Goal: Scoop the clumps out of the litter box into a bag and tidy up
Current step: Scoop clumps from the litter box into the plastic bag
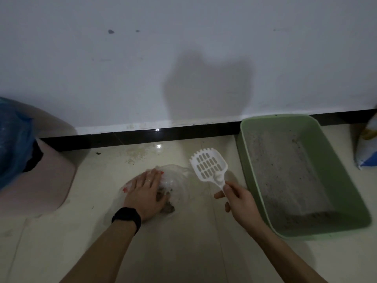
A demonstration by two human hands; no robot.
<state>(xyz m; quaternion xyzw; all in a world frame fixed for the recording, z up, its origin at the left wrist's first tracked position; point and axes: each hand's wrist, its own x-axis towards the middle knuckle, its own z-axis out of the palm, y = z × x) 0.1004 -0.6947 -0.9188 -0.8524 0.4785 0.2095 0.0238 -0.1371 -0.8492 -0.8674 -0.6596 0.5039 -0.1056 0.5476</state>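
At your far left stands a pink bin [51, 180] with a blue liner [14, 139] hanging over its edge, well apart from the work. Next comes your left hand [145, 193], a black watch [126, 219] on its wrist. It lies flat with straight fingers, pressing down on the clear plastic bag [177, 180] on the floor rather than gripping it. Dark clumps [168, 208] show through the bag just beside the heel of that hand. To the right of the bag, your right hand [238, 201] has its fingers curled round the handle of the white scoop [209, 165]. The scoop's long axis runs from your hand up and to the left, with the toothed head pointing toward the wall. The head hangs over bare floor just beside the bag's right edge, and it looks empty. The green litter box [275, 117] sits to the right of that hand, its long side running away from you toward the wall, with grey litter [285, 170] spread across the bottom. Your right hand is the nearer one to the box, so a further pass means swinging the scoop head rightward over the near rim. At the far right edge leans a white sack [367, 152] with blue and yellow print, too blurred to read. No other label or writing is legible.
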